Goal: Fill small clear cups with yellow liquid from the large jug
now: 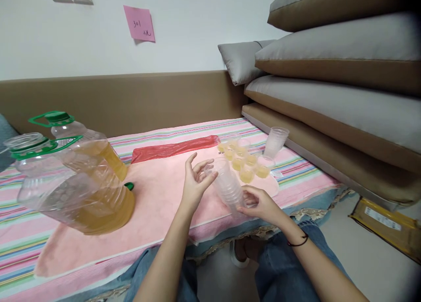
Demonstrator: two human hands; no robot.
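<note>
My right hand [259, 204] grips the base of a tilted stack of clear plastic cups [228, 186]. At the stack's top rim, my left hand [196, 180] pinches the uppermost cup with thumb and fingertips. Just beyond the stack stand several small cups of yellow liquid [244, 161] on the pink cloth [158, 197]. A second short stack of empty cups [275, 141] stands to their right.
Two large clear jugs of yellow liquid [86, 183] with green handles stand at the left, a green cap [129, 186] beside them. A red plastic bag [174, 148] lies behind. Grey-and-brown cushions [335, 87] are stacked at the right. A yellow package [384, 225] lies on the floor.
</note>
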